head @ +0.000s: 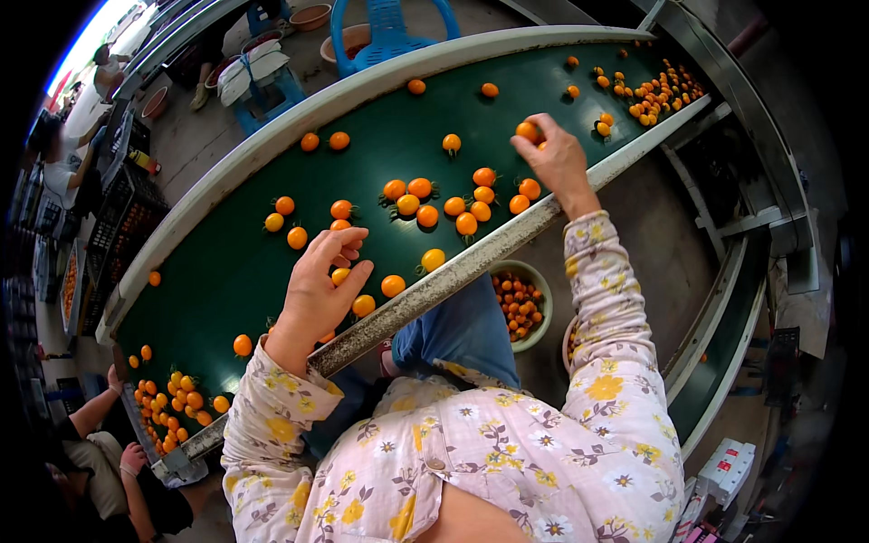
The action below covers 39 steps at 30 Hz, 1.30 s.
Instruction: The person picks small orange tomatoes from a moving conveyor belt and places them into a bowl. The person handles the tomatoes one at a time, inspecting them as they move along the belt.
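Note:
Orange and yellow cherry tomatoes (pixel 427 216) lie scattered over a green conveyor belt (pixel 380 142), some with green stems. At the belt's near side, my left hand (pixel 319 292) hovers low with fingers curled; a yellow tomato (pixel 341 276) shows between thumb and palm, and whether it is gripped is unclear. Further right, my right hand (pixel 558 153) pinches an orange tomato (pixel 526 131) between thumb and fingertips, with part of another showing just under it. Denser groups of tomatoes lie at the belt's lower left end (pixel 163 410) and upper right end (pixel 662 95).
A worn white metal rail (pixel 448 282) edges the belt's near side. Below it a green bowl (pixel 548 298) holds tomatoes, beside a partly hidden second container. Beyond the far rail are a blue plastic chair (pixel 390 47), stool and basins. Other people sit at left; one person's arms (pixel 132 461) are near the belt's end.

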Each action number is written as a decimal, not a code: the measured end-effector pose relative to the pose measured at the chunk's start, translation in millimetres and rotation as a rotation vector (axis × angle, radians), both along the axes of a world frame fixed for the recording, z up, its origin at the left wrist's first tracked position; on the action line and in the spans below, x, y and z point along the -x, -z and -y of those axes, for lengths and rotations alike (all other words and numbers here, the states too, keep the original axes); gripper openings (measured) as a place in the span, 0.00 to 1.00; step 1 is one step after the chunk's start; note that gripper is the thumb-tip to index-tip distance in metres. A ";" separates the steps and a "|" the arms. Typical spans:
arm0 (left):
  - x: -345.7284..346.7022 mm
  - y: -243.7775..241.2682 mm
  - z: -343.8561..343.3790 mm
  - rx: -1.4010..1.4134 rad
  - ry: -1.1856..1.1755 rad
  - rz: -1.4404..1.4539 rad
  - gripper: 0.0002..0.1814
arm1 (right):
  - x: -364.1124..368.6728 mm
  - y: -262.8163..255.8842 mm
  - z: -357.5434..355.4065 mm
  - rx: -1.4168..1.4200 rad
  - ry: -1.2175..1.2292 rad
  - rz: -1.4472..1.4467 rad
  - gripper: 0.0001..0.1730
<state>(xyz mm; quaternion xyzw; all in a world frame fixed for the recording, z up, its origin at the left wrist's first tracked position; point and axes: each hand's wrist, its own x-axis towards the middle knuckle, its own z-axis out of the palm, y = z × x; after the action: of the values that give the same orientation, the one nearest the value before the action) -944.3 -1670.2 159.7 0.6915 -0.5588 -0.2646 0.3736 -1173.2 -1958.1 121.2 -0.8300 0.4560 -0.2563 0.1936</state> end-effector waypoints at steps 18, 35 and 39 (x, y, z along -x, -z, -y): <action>14.0 6.5 36.3 -0.084 -0.037 -0.983 0.24 | -59.6 -27.0 -140.4 -0.385 -0.534 0.335 0.22; 35.7 14.0 64.8 -0.060 0.015 -1.122 0.19 | -38.3 -17.6 -101.9 -1.122 -0.427 0.665 0.12; 40.0 17.2 73.1 -0.041 0.024 -1.165 0.18 | -36.4 -16.9 -101.1 -0.899 -0.484 0.595 0.11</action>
<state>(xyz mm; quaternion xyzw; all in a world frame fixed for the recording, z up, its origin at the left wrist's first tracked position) -984.2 -1743.4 142.4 0.4326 -0.2638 -0.6163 0.6029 -1136.8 -1857.0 138.1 -0.6395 0.2434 -0.2084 0.6988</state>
